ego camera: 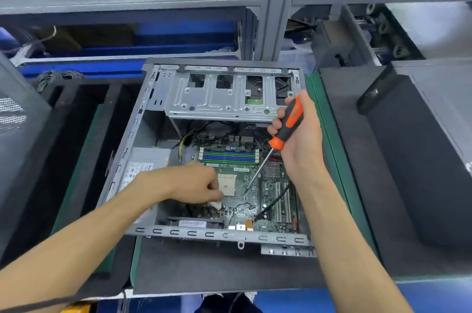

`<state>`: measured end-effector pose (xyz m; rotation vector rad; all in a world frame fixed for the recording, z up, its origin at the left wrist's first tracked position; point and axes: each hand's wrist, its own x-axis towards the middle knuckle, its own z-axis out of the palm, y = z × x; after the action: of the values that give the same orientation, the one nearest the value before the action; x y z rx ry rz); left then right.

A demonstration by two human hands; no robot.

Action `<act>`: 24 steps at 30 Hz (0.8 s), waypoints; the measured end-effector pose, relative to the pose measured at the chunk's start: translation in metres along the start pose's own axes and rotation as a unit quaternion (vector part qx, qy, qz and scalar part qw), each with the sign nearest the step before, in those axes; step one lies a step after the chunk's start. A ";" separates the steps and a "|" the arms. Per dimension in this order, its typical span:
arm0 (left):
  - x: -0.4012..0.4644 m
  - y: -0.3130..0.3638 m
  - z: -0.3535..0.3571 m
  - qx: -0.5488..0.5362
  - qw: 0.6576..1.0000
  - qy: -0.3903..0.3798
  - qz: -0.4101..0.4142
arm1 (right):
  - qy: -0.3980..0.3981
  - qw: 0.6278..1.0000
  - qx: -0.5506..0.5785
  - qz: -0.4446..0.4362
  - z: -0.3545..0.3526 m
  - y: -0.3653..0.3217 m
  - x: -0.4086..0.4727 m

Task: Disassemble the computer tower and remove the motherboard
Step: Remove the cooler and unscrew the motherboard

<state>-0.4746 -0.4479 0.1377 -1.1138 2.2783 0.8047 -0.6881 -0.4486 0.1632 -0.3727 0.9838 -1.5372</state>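
The open computer tower (143,149) lies on its side, motherboard (242,185) inside. The right hand (298,134) grips an orange-black screwdriver (287,126), tip on the board. The left hand (196,182) pinches a white connector (214,205). Labels are unreadable.

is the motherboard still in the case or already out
Still in. The motherboard lies flat inside the open case, and the screwdriver tip touches it.
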 end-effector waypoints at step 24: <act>0.027 0.065 0.020 -0.334 0.939 -0.066 0.056 | 0.019 0.999 0.035 -0.008 -0.004 -0.012 -0.011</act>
<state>-0.5396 -0.4166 0.1249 -1.1507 2.0076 1.7289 -0.6961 -0.4376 0.1738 -0.3034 0.9571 -1.5937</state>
